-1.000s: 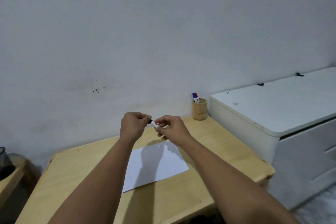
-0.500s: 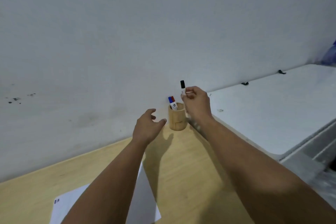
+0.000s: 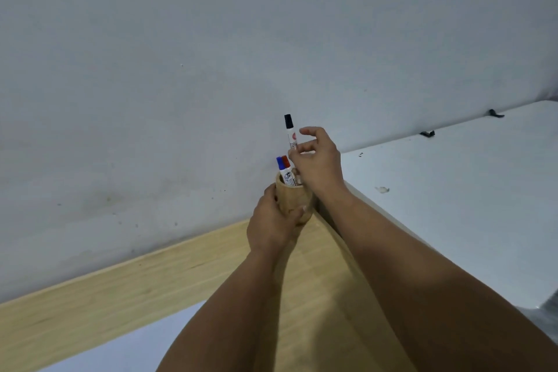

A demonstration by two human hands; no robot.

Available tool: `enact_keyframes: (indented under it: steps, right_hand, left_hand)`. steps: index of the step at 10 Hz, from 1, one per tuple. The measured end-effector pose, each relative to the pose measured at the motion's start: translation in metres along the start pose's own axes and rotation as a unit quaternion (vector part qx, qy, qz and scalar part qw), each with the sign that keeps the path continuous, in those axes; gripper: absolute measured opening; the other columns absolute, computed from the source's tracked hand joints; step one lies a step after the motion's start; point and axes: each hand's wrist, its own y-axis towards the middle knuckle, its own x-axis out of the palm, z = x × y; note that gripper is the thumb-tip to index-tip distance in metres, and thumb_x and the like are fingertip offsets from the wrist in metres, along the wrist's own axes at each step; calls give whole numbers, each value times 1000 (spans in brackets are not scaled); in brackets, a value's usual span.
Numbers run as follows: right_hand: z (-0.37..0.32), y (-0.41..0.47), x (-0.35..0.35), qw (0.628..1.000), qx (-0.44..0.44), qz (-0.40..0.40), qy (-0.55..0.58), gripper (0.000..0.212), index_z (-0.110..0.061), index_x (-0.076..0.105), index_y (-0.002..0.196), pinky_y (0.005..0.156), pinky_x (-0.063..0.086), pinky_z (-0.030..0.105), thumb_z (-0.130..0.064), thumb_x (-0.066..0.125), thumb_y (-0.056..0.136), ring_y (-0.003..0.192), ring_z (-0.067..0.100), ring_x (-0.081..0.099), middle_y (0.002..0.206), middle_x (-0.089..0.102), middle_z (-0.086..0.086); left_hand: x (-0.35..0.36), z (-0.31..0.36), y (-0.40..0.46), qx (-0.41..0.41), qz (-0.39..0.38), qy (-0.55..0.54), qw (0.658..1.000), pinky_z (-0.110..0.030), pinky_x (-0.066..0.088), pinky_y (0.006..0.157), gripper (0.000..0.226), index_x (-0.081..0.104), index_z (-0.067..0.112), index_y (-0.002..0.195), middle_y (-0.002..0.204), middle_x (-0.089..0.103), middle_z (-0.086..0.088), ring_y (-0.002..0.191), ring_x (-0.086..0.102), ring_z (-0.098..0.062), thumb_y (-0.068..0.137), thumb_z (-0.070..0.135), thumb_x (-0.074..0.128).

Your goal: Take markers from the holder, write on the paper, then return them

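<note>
A round wooden holder (image 3: 297, 197) stands at the far edge of the wooden table (image 3: 151, 287), against the wall. My left hand (image 3: 273, 222) is wrapped around its left side. A blue-capped marker (image 3: 281, 170) and a red-capped marker (image 3: 287, 164) stand inside it. My right hand (image 3: 317, 160) pinches a black-capped white marker (image 3: 290, 133) upright just above the holder's mouth, other fingers spread. Whether its lower end is inside the holder is hidden by my hand. The white paper (image 3: 142, 341) lies at the bottom left, partly under my left forearm.
A white chest-like cabinet (image 3: 453, 190) stands right beside the table, its lid higher than the tabletop, with two small black hinges (image 3: 427, 133) at the back. A grey wall (image 3: 211, 54) rises directly behind the holder.
My left hand went from open beside the holder to gripping it. My right hand brought the black-capped marker over the holder's mouth. The view moved closer to the holder.
</note>
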Motion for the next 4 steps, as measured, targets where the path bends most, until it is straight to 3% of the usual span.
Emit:
enact_keyframes:
  steps: [1, 2, 3, 4]
  right_hand:
    - [4, -4, 3, 999, 23, -23, -36, 25, -46, 64, 89, 85, 66, 49, -24, 78, 89, 84, 13, 77, 88, 75, -15]
    - [6, -16, -1, 995, 49, -56, -68, 23, -40, 65, 95, 94, 62, 45, -21, 77, 88, 95, 13, 75, 91, 76, -13]
    - [-6, -27, -7, 994, 63, -72, -60, 35, -25, 68, 122, 92, 59, 34, -16, 77, 89, 104, 18, 73, 107, 76, -3]
    - [-32, -38, -18, 996, 61, -47, -38, 35, -20, 70, 125, 78, 52, 24, -18, 79, 91, 103, 18, 71, 114, 74, 1]
  left_hand:
    - [-4, 3, 1, -1, -12, 11, 1000, -45, 60, 88, 67, 48, 35, 142, 129, 69, 11, 112, 68, -16, 83, 48, 78]
    - [-9, 11, -3, -1, -34, 29, 999, -45, 59, 86, 66, 48, 31, 140, 125, 68, 8, 110, 67, -20, 81, 43, 77]
    - [-29, 29, -8, 2, -43, 63, 997, -41, 56, 88, 75, 42, 27, 147, 136, 61, 0, 116, 63, -24, 82, 39, 76]
    - [-49, 37, -36, 5, -24, 39, 999, -38, 48, 101, 90, 26, 25, 162, 160, 41, -2, 137, 53, -24, 89, 44, 74]
